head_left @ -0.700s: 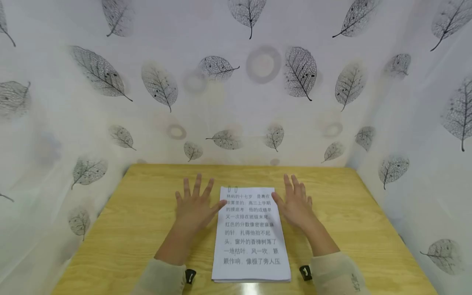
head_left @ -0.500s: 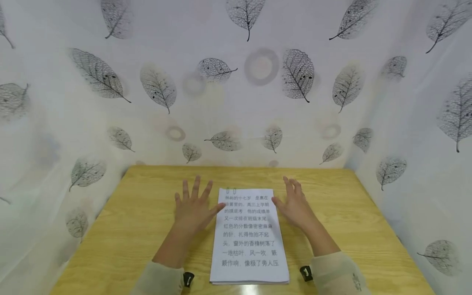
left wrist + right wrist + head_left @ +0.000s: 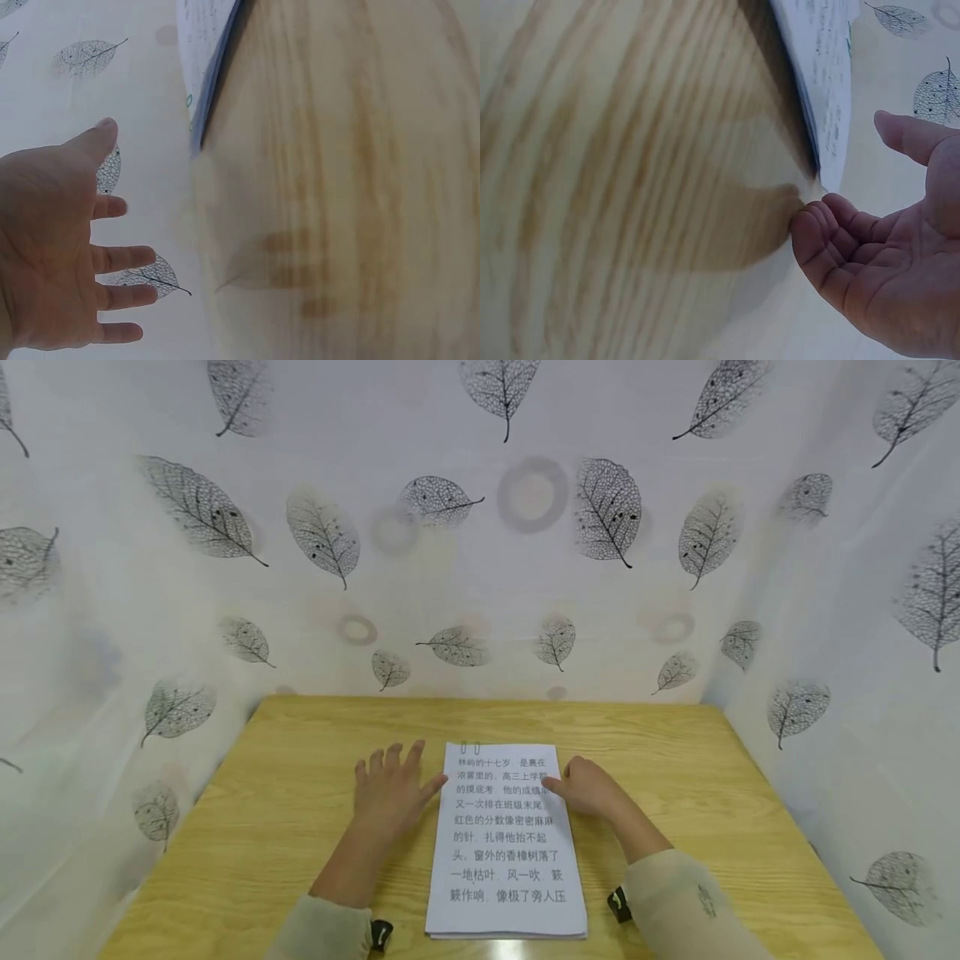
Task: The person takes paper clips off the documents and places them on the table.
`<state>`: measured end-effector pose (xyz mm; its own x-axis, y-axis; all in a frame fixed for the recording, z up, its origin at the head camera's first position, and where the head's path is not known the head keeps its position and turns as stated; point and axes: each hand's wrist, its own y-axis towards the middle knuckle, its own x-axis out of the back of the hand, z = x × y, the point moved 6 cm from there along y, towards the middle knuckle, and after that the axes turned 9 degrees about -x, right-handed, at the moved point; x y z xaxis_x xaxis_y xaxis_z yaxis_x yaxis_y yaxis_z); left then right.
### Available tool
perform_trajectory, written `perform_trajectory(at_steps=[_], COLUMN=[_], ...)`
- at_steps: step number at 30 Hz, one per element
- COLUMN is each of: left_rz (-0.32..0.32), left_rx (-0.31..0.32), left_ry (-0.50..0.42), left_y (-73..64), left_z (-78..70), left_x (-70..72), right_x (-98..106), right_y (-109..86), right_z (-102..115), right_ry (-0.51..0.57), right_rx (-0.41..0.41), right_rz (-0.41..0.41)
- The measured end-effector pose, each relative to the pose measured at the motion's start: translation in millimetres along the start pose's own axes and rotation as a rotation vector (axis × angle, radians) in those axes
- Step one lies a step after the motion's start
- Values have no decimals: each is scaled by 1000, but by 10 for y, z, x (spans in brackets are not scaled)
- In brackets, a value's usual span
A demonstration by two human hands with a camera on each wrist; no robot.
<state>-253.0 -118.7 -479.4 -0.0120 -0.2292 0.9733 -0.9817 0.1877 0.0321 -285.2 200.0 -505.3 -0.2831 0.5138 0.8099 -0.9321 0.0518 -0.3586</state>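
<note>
A stack of white paper (image 3: pixel 502 852) printed with large Chinese characters lies on the table. Two paper clips (image 3: pixel 470 748) sit at its top left edge, and a green clip (image 3: pixel 189 100) shows in the left wrist view. Left of the stack, my left hand (image 3: pixel 388 793) hovers with fingers spread and the thumb tip near the paper's edge. My right hand (image 3: pixel 592 787) is at the stack's upper right, its thumb over the paper's edge in the head view. In the right wrist view its fingers (image 3: pixel 832 247) bend loosely, the thumb stands apart, and nothing is between them.
The yellow wood-grain table (image 3: pixel 285 827) extends on both sides of the stack. A pale curtain (image 3: pixel 480 568) with grey leaf prints encloses the back and sides. Dark clasps (image 3: pixel 381 935) show beside both sleeves.
My right hand has come lower and closer to the stack, its fingers going from extended to bent. The left hand's fingers have lowered slightly. The paper stays in place.
</note>
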Motion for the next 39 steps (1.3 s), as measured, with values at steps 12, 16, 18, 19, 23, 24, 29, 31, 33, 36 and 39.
perform_trajectory(at_steps=[12,16,18,19,23,24,29,31,33,36,39], left_rz=[24,8,6,9,23,25,27,28,29,31,32], left_rx=[-41,-57,-59,-58,-56,-56,-51,-49,-48,-46,-43], left_ry=[32,14,-2,-10,-29,-30,-34,-36,-34,-31,-32], left_y=[35,70,85,88,86,83,77,76,75,73,71], left_z=[114,90,77,71,53,49,51,53,54,56,57], left_x=[-213,-199,-185,-179,-175,-177,-185,-187,-189,-187,-182], right_x=[-204,-211,-209,-210,-234,-245,-263,-258,-259,-262,-265], right_y=[199,192,174,166,159,162,149,125,112,112,128], right_z=[-32,15,43,52,46,38,51,68,79,93,100], right_ry=[-21,-79,-89,-88,-57,-42,29,23,10,-14,-22], right_rx=[-48,-76,-88,-94,-110,-115,-133,-139,-145,-150,-149], right_rz=[-32,-89,-97,-97,-89,-84,-57,-52,-49,-45,-46])
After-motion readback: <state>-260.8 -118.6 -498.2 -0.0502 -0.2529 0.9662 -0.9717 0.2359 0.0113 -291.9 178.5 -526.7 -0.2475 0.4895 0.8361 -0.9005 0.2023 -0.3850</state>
